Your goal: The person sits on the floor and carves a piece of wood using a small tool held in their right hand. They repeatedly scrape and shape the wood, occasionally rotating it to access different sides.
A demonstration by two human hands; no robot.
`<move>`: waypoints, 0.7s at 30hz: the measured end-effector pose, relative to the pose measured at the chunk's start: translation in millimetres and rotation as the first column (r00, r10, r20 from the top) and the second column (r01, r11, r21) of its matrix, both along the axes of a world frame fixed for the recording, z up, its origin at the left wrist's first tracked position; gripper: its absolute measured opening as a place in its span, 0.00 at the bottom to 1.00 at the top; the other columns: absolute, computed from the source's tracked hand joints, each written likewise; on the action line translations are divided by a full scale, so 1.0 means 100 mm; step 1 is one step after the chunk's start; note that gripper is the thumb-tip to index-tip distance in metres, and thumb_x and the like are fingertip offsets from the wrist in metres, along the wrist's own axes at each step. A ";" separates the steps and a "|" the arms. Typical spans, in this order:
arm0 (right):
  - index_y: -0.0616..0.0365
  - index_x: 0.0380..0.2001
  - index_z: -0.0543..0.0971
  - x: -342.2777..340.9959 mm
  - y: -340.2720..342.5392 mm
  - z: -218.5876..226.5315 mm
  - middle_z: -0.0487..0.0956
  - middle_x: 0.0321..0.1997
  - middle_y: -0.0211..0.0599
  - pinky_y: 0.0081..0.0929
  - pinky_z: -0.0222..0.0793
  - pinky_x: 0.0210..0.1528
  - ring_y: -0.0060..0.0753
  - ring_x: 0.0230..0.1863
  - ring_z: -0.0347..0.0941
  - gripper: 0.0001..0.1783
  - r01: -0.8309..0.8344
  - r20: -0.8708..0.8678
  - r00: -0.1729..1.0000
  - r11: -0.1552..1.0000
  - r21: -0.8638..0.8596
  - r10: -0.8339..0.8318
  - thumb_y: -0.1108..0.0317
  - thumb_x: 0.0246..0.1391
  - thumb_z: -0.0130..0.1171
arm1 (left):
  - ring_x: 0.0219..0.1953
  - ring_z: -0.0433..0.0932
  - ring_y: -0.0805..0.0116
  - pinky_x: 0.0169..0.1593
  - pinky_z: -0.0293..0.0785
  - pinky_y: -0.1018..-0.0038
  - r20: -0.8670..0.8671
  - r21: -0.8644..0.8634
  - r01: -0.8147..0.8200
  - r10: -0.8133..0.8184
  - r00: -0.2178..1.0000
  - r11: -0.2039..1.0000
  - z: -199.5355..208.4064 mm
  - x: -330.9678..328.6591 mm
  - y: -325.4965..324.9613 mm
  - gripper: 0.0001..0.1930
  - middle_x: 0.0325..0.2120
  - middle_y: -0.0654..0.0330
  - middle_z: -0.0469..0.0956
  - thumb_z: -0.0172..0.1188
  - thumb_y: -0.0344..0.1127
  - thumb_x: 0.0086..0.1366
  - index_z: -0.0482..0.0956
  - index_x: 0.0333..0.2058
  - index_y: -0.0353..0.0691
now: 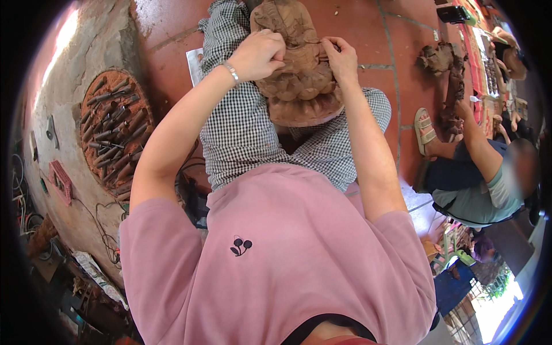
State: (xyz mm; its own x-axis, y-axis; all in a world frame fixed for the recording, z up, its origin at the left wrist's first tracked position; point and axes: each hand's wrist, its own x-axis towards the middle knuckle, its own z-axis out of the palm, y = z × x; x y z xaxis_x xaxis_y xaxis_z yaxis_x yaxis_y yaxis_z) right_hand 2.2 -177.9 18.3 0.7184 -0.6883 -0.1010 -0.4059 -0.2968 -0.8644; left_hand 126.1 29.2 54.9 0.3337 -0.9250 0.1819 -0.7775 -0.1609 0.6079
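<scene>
A brown carved wooden statue (299, 60), seated on a lotus-shaped base, stands between my knees. My left hand (261, 56) lies against the statue's left side, its fingers curled in toward the wood. On the opposite side my right hand (341, 60) touches the carving's edge with thumb and fingers drawn together. Whatever either hand pinches is hidden or too small to make out. The top of the statue runs out of the picture.
At left, a round tray (148, 109) of reddish sawdust holds many wooden-handled carving tools (115, 129) on a stone slab (63, 109). A pink perforated block (60, 183) and cords lie nearby. At right, a seated person (480, 178) handles a dark wood carving (453, 98) on the tiled floor (374, 34).
</scene>
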 end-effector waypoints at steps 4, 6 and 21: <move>0.60 0.39 0.84 0.00 0.00 0.02 0.83 0.30 0.34 0.28 0.73 0.40 0.27 0.33 0.77 0.18 0.002 -0.009 1.000 1.000 0.018 -0.002 0.56 0.53 0.63 | 0.38 0.74 0.59 0.44 0.71 0.65 -0.041 -0.159 -0.023 0.017 0.999 0.987 -0.07 -0.02 0.05 0.10 0.28 0.63 0.77 0.69 0.35 0.53 0.76 0.23 0.40; 0.60 0.39 0.84 0.00 0.00 0.01 0.83 0.29 0.33 0.28 0.72 0.39 0.27 0.32 0.77 0.18 0.004 -0.002 1.000 1.000 0.011 -0.004 0.56 0.53 0.64 | 0.38 0.75 0.59 0.44 0.71 0.65 -0.008 -0.209 0.006 -0.008 1.000 0.978 -0.15 -0.18 -0.06 0.09 0.28 0.63 0.77 0.68 0.35 0.54 0.77 0.24 0.40; 0.60 0.39 0.84 0.03 0.02 0.02 0.84 0.31 0.37 0.28 0.73 0.42 0.29 0.35 0.79 0.19 0.003 0.002 1.000 0.998 -0.056 -0.003 0.55 0.53 0.63 | 0.42 0.73 0.64 0.50 0.65 0.64 0.010 -0.119 -0.139 0.142 0.990 0.983 -0.27 -0.27 -0.43 0.09 0.30 0.67 0.75 0.67 0.40 0.55 0.76 0.25 0.46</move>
State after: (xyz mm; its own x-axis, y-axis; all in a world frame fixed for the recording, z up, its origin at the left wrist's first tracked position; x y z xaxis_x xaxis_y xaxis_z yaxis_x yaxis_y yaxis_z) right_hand 4.8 -175.9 20.6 0.7163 -0.6951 -0.0612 -0.4056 -0.3434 -0.8471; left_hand 98.8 -13.8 27.7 0.4543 -0.8410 0.2940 -0.7636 -0.1976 0.6147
